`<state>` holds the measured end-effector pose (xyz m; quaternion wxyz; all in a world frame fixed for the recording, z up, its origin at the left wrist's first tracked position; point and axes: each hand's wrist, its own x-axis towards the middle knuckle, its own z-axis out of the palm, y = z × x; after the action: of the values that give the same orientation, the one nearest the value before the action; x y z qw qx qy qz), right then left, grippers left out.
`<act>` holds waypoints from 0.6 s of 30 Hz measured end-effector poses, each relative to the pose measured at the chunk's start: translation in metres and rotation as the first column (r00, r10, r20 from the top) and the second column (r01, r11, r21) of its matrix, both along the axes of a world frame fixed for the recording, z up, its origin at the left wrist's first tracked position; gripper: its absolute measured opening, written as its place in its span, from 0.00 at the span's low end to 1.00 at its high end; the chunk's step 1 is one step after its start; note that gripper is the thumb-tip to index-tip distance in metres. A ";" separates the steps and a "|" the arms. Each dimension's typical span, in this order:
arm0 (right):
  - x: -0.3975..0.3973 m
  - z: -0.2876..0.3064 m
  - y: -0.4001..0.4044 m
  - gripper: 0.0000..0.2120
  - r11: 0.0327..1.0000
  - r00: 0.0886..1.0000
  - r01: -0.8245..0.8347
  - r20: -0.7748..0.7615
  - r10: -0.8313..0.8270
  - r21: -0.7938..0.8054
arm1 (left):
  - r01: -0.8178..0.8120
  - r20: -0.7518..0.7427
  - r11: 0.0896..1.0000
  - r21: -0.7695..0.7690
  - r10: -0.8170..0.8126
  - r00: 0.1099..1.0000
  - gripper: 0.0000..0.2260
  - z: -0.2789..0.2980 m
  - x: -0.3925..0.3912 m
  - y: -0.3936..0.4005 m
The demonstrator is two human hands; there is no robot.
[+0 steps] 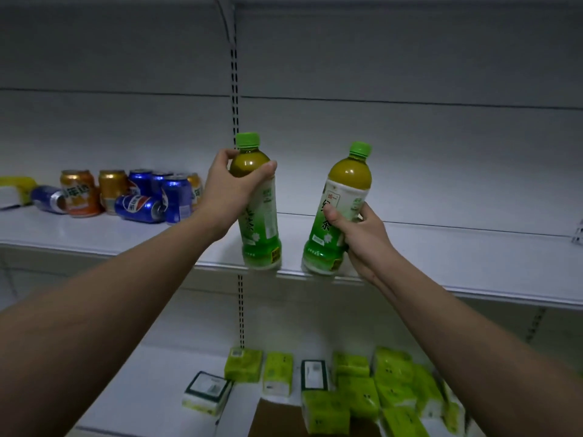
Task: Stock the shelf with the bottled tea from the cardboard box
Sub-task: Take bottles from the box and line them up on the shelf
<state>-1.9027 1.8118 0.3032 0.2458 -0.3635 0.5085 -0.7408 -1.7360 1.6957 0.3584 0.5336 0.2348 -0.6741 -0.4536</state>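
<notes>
Fingers [268,168] of both outstretched hands grip tea bottles: left bottle [260,222] upright, right bottle [334,222] tilted.

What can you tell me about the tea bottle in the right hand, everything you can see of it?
The right-hand tea bottle is clear plastic with a green screw cap, amber-green tea showing at its shoulder, and a white-to-green label with Chinese characters. It looks full and sealed. It tilts, top leaning right, its base at the front edge of the white shelf; whether it rests there is unclear. The right hand grips its lower half, thumb across the label, fingers behind.
</notes>
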 end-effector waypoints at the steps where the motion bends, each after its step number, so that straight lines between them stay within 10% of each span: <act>1: -0.003 0.000 -0.004 0.14 1.000 1.000 0.005 -0.010 -0.005 0.001 | 0.000 0.007 1.000 -0.004 0.000 1.000 0.26 0.001 -0.004 -0.004; 18: -0.016 -0.005 -0.028 0.17 0.987 0.964 -0.033 -0.255 0.073 0.158 | 0.055 0.138 0.998 -0.029 -0.050 0.989 0.29 -0.021 -0.029 -0.035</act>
<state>-1.9187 1.7835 0.2984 0.2239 -0.4513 0.5813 -0.6390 -1.7654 1.6603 0.3375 0.4777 0.2387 -0.7225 -0.4392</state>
